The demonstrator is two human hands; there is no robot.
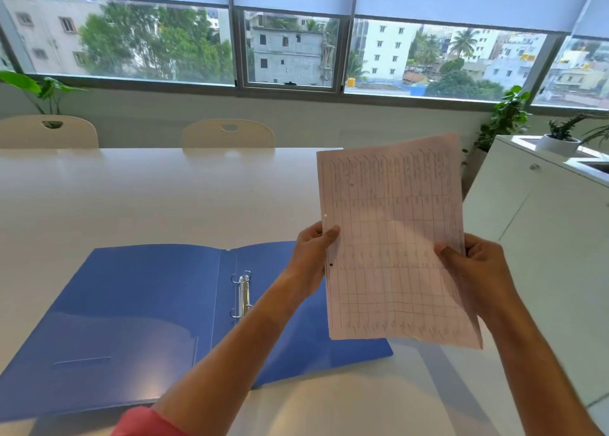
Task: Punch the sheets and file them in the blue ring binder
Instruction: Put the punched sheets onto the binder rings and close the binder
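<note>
The blue ring binder [138,307] lies open and flat on the white table, its metal rings [243,295] standing in the middle of the spine. Above the binder's right half I hold a thin stack of sheets [395,238] upright, printed with a ruled table. Two punched holes show along the sheets' left edge. My left hand [314,254] pinches that left edge between the holes. My right hand [468,264] grips the right edge. No hole punch is in view.
The white table [164,198] stretches far ahead, with two cream chairs [228,134] tucked in at its far side. A white cabinet [543,224] with potted plants stands close on the right. Windows run along the back wall.
</note>
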